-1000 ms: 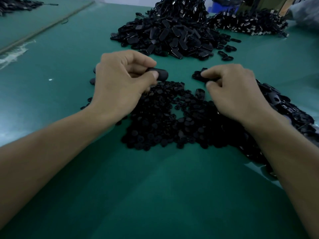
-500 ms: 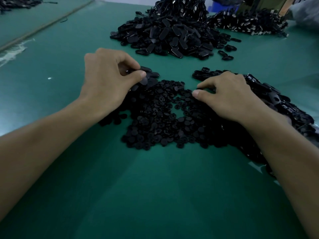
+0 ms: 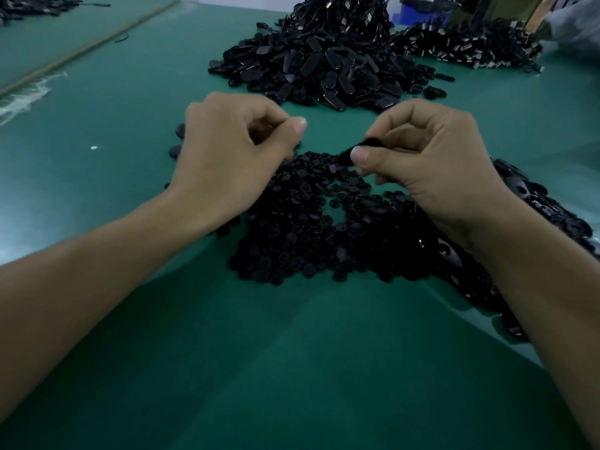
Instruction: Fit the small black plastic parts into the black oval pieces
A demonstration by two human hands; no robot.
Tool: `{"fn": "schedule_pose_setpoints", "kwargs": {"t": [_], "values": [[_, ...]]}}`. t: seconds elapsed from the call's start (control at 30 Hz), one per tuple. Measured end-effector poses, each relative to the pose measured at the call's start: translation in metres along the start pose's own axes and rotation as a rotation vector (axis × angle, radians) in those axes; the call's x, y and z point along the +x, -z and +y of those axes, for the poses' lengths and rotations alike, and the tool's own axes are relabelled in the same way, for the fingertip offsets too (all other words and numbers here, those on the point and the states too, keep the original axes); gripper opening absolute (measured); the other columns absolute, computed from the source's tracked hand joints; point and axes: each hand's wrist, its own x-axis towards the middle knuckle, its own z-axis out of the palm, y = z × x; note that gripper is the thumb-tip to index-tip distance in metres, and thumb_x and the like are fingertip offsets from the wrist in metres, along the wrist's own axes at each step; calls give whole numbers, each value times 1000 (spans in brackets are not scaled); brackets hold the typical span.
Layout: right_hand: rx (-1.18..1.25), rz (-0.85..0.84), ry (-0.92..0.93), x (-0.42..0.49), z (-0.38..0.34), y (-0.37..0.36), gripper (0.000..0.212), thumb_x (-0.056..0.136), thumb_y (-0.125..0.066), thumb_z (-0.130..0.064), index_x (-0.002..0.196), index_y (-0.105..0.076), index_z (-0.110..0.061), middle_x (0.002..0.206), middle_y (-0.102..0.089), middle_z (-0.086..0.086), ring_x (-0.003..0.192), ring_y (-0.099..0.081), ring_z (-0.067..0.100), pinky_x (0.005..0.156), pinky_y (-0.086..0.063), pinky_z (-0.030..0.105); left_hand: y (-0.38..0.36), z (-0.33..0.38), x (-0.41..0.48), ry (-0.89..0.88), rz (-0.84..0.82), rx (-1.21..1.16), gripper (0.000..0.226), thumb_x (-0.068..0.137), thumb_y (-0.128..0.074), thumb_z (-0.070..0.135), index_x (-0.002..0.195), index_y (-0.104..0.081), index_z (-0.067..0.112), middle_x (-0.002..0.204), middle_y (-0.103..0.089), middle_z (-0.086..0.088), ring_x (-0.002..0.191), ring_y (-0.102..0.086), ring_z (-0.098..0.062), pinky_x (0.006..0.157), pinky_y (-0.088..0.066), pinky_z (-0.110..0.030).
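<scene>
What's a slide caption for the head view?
Right hand pinches a black piece over the small-parts pile; left hand curled alongside.

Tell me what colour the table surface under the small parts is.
The table surface is plain dark green, clearest in the head view.

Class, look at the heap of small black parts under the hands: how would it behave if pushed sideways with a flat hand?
The heap of small parts would probably scatter rather than slide as one: pieces lie loose, with strays at its edges. Each seems light and stiff; the right hand pinches a black piece with fingertips alone.
</scene>
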Motion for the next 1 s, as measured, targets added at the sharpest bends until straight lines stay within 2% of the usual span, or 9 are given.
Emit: {"fn": "schedule_pose_setpoints", "kwargs": {"t": [0.1, 0.2, 0.33, 0.5, 0.63, 0.77, 1.0], "values": [[85, -62, 72, -2, -4, -6, 24, 79, -77, 7, 80, -63, -12, 89, -73, 15, 81, -70, 15, 81, -60, 29, -4, 12, -2, 96, -164, -208, 26, 100, -61, 36, 84, -75, 20, 66, -73, 10, 51, -66, -6, 48, -50, -16], [139, -109, 103, -5, -6, -10, 26, 76, -74, 14, 79, -62, -8, 95, -73, 11, 88, -72, 12, 81, -58, 24, -6, 16, -4, 236, -293, -457, 22, 100, -62, 26, 86, -75, 16, 69, -74, -2, 55, -68, -11, 52, -53, -20], [148, -92, 115, -6, -6, -12, 26, 76, -73, 16, 81, -64, -7, 98, -73, 9, 89, -73, 12, 80, -57, 22, -10, 15, -6, 340, -313, -636, 6, 93, -69, 14, 90, -75, 14, 75, -75, -3, 65, -68, -10, 62, -56, -20], [115, -86, 115, -7, -7, -13, 27, 78, -74, 15, 87, -67, -10, 103, -73, 10, 91, -73, 12, 80, -57, 22, -11, 15, -7, 452, -306, -781, 6, 90, -71, 12, 92, -75, 8, 75, -69, -4, 64, -63, -7, 64, -55, -19], [100, -105, 39, -8, -6, -11, 33, 77, -80, 5, 99, -67, -16, 91, -75, 1, 79, -72, 8, 74, -56, 21, -10, 16, -5, 427, -232, -833, 2, 86, -73, 7, 86, -71, 8, 68, -68, -1, 61, -63, -8, 61, -54, -18], [34, -40, 29, -6, -5, -13, 14, 86, -77, -12, 95, -70, -19, 70, -74, -3, 66, -70, 9, 60, -50, 17, -10, 14, -7, 374, -218, -796, 7, 87, -73, 6, 84, -70, 11, 68, -70, -1, 62, -66, -10, 62, -56, -21], [5, -34, 26, -6, -3, -13, 15, 93, -68, -4, 93, -69, -19, 75, -76, -1, 71, -73, 12, 61, -52, 18, -14, 13, -9, 337, -166, -738, 9, 94, -68, 12, 85, -70, 12, 72, -71, -1, 68, -68, -11, 64, -56, -22]]}}
